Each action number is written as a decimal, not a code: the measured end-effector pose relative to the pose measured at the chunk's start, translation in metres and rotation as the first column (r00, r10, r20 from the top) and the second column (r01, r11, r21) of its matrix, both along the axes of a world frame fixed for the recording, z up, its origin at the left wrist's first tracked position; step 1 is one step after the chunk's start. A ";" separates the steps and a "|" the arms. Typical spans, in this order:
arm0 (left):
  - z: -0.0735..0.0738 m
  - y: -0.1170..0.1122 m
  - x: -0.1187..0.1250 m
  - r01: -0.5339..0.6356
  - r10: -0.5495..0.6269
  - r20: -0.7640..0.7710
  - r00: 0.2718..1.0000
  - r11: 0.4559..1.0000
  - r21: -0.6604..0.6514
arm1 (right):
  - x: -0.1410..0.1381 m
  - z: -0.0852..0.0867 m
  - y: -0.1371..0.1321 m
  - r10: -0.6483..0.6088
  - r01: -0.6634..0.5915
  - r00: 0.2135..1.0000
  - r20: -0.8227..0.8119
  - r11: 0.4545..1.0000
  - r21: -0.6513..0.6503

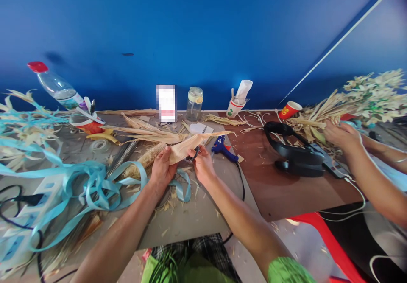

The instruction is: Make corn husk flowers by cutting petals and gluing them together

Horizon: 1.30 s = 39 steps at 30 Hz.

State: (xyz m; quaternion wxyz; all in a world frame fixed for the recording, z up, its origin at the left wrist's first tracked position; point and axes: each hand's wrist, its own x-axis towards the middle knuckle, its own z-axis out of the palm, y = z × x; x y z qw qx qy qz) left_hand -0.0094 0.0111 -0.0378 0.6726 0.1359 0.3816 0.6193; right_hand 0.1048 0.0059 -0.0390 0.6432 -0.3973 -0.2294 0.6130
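A pale dried corn husk (184, 147) stretches across the middle of the head view, its thin tip pointing right. My left hand (163, 166) is closed on the husk's wide end, thumb on top. Beside it, my right hand (203, 164) grips small dark-handled scissors (193, 154) against the husk's near edge; the blades are mostly hidden. Behind my hands lie more dried husks (152, 133). A bristly dried seed head (143, 162) rests just left of my left hand, and a blue glue gun (224, 148) lies right of my right hand.
Tangled light-blue ribbon (92, 185) and a power strip (32, 219) occupy the left. A water bottle (59, 90), clear jar (194, 105) and paper cup (235, 109) stand along the wall. A black headset-like device (294, 151) lies rightward, near another person's hands (341, 134) holding dried flowers (375, 92).
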 end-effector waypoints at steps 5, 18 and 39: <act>0.003 0.003 0.000 -0.013 0.020 0.095 0.995 0.997 -0.074 | 0.000 0.000 0.001 0.083 -0.087 0.994 -0.068 0.994 -0.059; 0.017 -0.002 -0.004 0.131 -0.116 0.191 0.975 0.989 -0.067 | 0.010 0.001 0.004 0.045 -0.052 0.991 -0.125 0.997 -0.056; 0.014 -0.007 -0.008 0.216 -0.203 0.212 0.956 0.975 -0.043 | 0.017 0.011 0.003 -0.009 0.001 0.995 0.104 0.997 0.074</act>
